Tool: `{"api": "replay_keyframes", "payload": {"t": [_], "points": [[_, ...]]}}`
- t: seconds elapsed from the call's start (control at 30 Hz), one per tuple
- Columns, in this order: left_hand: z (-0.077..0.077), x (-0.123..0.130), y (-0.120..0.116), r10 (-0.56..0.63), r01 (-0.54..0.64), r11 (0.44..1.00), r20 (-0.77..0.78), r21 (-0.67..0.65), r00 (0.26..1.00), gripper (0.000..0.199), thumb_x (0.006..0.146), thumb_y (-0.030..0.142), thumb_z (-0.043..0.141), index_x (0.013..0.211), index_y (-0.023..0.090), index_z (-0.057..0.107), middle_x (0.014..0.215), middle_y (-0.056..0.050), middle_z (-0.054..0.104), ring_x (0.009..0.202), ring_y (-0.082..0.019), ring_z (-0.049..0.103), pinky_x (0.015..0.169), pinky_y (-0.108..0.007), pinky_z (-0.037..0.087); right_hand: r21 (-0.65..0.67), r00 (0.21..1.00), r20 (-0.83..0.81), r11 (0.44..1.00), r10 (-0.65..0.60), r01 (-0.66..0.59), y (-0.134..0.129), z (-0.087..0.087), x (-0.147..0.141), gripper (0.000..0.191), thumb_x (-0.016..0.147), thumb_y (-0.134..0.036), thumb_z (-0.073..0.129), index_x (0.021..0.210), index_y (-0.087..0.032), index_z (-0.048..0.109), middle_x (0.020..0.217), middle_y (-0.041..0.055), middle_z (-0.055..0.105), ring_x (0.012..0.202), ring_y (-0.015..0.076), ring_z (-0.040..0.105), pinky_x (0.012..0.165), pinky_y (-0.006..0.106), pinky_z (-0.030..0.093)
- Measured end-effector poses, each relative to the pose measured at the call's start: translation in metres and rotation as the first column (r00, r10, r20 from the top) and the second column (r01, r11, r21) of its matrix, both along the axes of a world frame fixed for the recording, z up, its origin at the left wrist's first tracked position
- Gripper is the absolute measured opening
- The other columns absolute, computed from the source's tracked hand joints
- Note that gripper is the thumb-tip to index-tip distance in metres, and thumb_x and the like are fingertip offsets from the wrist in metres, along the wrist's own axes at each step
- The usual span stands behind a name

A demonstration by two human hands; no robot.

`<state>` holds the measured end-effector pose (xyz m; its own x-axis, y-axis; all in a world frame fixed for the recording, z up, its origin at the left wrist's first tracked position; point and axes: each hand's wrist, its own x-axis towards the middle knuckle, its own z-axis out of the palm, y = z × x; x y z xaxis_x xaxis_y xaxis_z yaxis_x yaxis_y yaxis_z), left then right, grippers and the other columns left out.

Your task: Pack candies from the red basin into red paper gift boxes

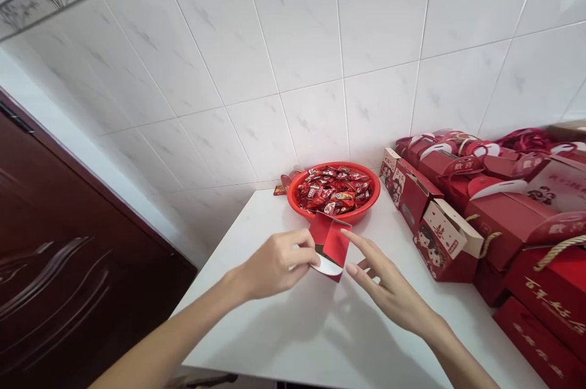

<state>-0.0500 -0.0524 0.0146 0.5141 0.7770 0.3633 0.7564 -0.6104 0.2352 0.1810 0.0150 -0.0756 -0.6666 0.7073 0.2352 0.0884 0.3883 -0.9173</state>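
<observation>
A small red cardboard box (336, 247) with raised flaps is held above the white table, in front of the candy basin. My left hand (281, 262) pinches its white-lined flap at the left edge between thumb and fingers. At the box's right side is my right hand (382, 282), fingers stretched and apart, with a fingertip at the upper flap; whether it touches cannot be made out. Just behind the box stands a round red plastic basin (375, 189) full of wrapped candies (336, 187).
Several red gift boxes (513, 212) with rope handles are stacked along the right side. Smaller open boxes (446, 239) stand in front of them. A tiled wall (311, 120) borders the white table (256, 328) at the back. A dark wooden door (68, 254) is at left.
</observation>
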Motion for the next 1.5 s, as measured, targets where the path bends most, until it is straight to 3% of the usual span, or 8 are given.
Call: {"api": "replay_keyframes", "payload": {"t": [0.2,0.33,0.6,0.8,1.0,1.17,1.3,1.5], "points": [[-0.057,0.017,0.003,-0.049,0.076,0.972,-0.123,0.220,0.991,0.028,0.093,0.008,0.045,0.085,0.020,0.069,0.081,-0.003,0.063,0.068,-0.011,0.056,0.061,-0.022,0.044,0.160,0.941,0.297,0.980,-0.164,0.120,0.001,-0.006,-0.004,0.052,0.097,-0.060,0.041,0.145,-0.040,0.048,0.165,0.0093,0.014,0.105,0.0247,0.068,0.089,0.040,0.055],[-0.071,0.023,0.003,-0.061,0.076,0.986,-0.105,0.148,0.993,0.031,0.093,0.009,0.043,0.086,0.021,0.070,0.082,-0.004,0.065,0.070,-0.013,0.057,0.064,-0.024,0.046,0.224,0.890,0.413,0.969,-0.191,0.104,0.001,-0.004,-0.007,0.043,0.097,-0.055,0.040,0.127,-0.031,0.061,0.160,0.0130,0.025,0.094,0.0246,0.070,0.081,0.040,0.054],[-0.061,0.020,0.001,-0.046,0.065,0.987,0.132,-0.146,0.990,0.024,0.095,0.030,0.051,0.088,0.019,0.071,0.091,-0.007,0.068,0.080,-0.016,0.062,0.074,-0.027,0.049,0.187,0.951,0.272,0.978,-0.145,0.095,0.003,-0.001,-0.009,0.020,0.094,-0.040,0.049,0.108,-0.027,0.053,0.122,0.0070,0.056,0.082,0.0177,0.062,0.073,0.031,0.051],[-0.055,0.023,0.013,-0.072,0.064,0.979,-0.037,-0.195,0.997,0.017,0.083,0.013,0.054,0.086,0.019,0.070,0.099,-0.005,0.069,0.084,-0.016,0.061,0.078,-0.028,0.048,0.119,0.987,0.158,0.993,-0.002,-0.017,0.007,-0.001,-0.004,0.016,0.087,-0.021,0.052,0.103,-0.024,0.055,0.102,0.0023,0.062,0.084,0.0159,0.060,0.075,0.027,0.050],[-0.050,0.029,0.022,-0.194,0.144,0.973,-0.295,-0.183,0.935,0.016,0.074,0.016,0.060,0.087,0.021,0.068,0.089,-0.005,0.067,0.101,-0.025,0.056,0.102,-0.041,0.038,0.100,0.988,0.154,0.995,-0.020,0.005,0.005,0.003,-0.003,0.045,0.073,-0.006,0.048,0.113,-0.021,0.062,0.123,0.0088,0.061,0.097,0.0183,0.063,0.072,0.025,0.052],[-0.044,0.028,0.019,-0.079,0.042,0.994,-0.397,-0.099,0.914,0.011,0.077,0.022,0.060,0.086,0.017,0.065,0.090,-0.010,0.062,0.096,-0.026,0.056,0.095,-0.045,0.038,0.108,0.975,0.206,0.992,-0.089,0.068,0.002,0.008,0.002,0.064,0.070,-0.009,0.047,0.132,-0.018,0.059,0.136,0.0127,0.056,0.089,0.0180,0.066,0.072,0.028,0.055],[-0.042,0.022,0.016,0.057,-0.105,0.989,-0.376,-0.108,0.925,0.032,0.085,0.038,0.061,0.109,0.017,0.064,0.118,-0.016,0.062,0.108,-0.033,0.055,0.091,-0.047,0.039,0.098,0.973,0.196,0.990,-0.119,0.101,0.010,0.005,0.011,0.066,0.069,-0.013,0.050,0.133,-0.019,0.061,0.136,0.0121,0.058,0.088,0.0200,0.066,0.072,0.031,0.055],[-0.053,0.014,0.019,0.097,-0.181,0.923,-0.251,-0.338,0.963,0.068,0.089,0.059,0.053,0.147,0.025,0.042,0.163,-0.016,0.028,0.122,-0.039,0.052,0.098,-0.052,0.041,-0.165,0.993,0.084,0.982,-0.083,0.096,0.022,-0.008,0.028,0.063,0.074,-0.030,0.066,0.136,-0.023,0.060,0.142,0.0103,0.058,0.120,0.0305,0.059,0.099,0.044,0.050]]}}
